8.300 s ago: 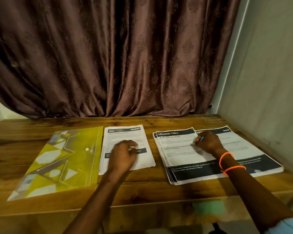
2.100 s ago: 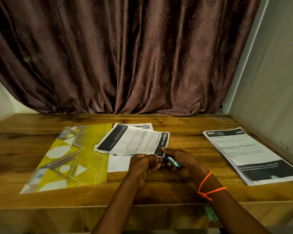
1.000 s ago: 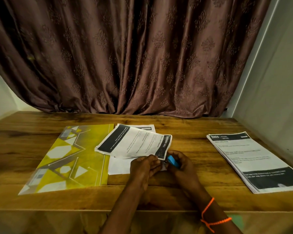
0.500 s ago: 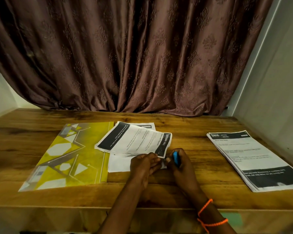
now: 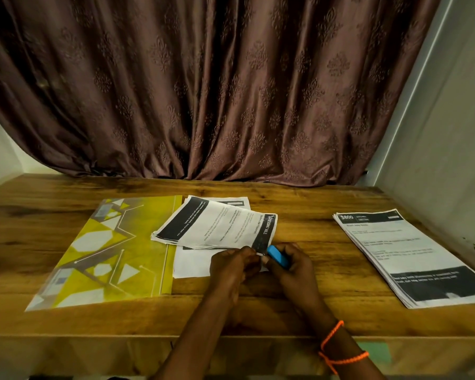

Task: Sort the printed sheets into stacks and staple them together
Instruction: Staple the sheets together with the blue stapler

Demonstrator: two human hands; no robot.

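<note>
A small blue stapler (image 5: 278, 255) is being gripped by the right hand (image 5: 294, 270) at the corner of a printed stack (image 5: 217, 226), which is being pinched by the left hand (image 5: 232, 266) just beside it.

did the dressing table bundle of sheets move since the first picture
Yes. The bundle of printed sheets headed dressing table went left from beside the right-hand stack of printed sheets, and now lies turned, partly over the yellow plastic folder.

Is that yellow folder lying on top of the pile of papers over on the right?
No. The yellow folder lies flat on the table's left side, well apart from the paper stack on the right.
</note>
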